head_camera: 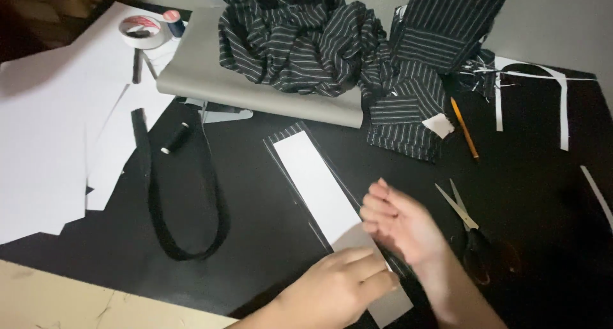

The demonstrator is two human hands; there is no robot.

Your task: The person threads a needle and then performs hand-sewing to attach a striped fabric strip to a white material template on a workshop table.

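Note:
A long white paper strip lies on a narrow piece of dark striped fabric on the black table. My left hand presses flat on the near end of the strip. My right hand hovers just right of the strip, palm turned inward, fingers loosely curled and holding nothing. Black-handled scissors lie right of my right hand.
A heap of striped black fabric sits on a grey sheet at the back. White paper sheets cover the left. A black strap loop, a thread spool, a tape roll, a pencil and white paper trimmings lie around.

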